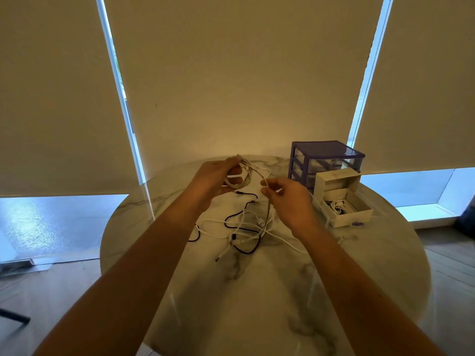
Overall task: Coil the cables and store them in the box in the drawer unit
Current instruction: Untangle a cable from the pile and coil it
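Nearest on the table (pixel 257 304), loose black and white cables (pixel 241 227) lie tangled. Above them, right hand (pixel 288 201) pinches a white cable strand; left hand (pixel 216 181) grips a coiled cable (pixel 243 176), fingers curled through it. Right of the hands, open box (pixel 344 199) holds coiled cables, in front of purple drawer unit (pixel 325 158).

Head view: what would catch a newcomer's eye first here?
The two hands raised mid-table: the left hand grips a half-wound white coil, the right hand pinches its trailing strand. Beneath them lies a tangle of black and white cables on the marble table. Far right stands the purple drawer unit, an open white box in front.
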